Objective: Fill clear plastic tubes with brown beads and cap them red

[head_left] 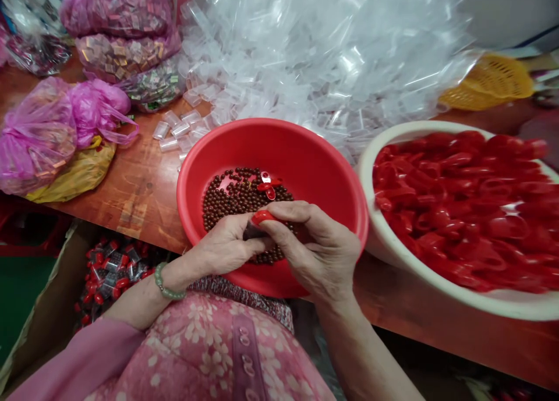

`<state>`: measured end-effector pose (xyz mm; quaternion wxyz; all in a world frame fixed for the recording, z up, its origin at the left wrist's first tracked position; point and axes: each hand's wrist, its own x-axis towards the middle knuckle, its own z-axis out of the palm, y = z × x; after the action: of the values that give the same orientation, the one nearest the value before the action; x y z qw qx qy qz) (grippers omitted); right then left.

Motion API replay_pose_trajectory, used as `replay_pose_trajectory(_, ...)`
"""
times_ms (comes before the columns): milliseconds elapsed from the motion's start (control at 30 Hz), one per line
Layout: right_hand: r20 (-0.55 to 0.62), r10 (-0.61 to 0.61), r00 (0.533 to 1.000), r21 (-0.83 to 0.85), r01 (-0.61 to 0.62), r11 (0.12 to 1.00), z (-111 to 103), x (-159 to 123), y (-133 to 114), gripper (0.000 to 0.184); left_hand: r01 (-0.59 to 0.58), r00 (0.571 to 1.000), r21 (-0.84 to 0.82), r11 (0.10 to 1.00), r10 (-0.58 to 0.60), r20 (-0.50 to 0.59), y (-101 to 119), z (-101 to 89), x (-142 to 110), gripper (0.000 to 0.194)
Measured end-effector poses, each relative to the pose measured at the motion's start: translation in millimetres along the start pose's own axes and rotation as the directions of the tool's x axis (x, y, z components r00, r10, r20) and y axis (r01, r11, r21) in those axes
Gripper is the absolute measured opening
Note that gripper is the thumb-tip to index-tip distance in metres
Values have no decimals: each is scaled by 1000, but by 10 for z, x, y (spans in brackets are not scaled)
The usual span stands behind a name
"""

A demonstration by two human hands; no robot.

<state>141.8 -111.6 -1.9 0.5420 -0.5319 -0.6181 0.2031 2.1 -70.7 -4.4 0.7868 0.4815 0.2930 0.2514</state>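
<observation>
Both my hands meet over the near rim of a red plastic basin [305,156] that holds many small dark brown beads [236,200]. My left hand [225,247] pinches a small clear tube, mostly hidden by my fingers. My right hand [318,247] presses a red cap [263,216] onto the top of it with thumb and fingers closed. Two or three loose red caps [267,185] lie on the beads in the basin.
A white basin [393,255] full of red caps stands at the right. A big heap of clear plastic tubes [323,52] fills the back. Pink bags [65,121] sit at the left, a yellow basket [489,81] at back right, a box of capped tubes [109,273] below left.
</observation>
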Motion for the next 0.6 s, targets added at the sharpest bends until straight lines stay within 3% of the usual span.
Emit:
replay_pose_trajectory(67,2,-19,1000,1,19,1000,-5,5,24,9,13,1000,12,1000,-13,-4,-3,2,0,12)
replay_pose_trajectory(167,47,-130,990,-79,134,988,-23,-5,55,16,78,996,-67,995,-74,52,-31,-25,9,28)
replay_pose_trajectory(367,291,-292,911,-279,373,885,-43,-42,109,72,154,988,-267,951,-140,70,-46,-57,23,42)
replay_pose_trajectory(533,311,-375,873,-441,482,757,-31,-3,134,67,188,981,-342,921,-156,119,10,-64,13,46)
replay_pose_trajectory(600,306,-397,865,-455,499,737,-26,22,128,65,219,974,-359,907,-180,139,18,-67,20,57)
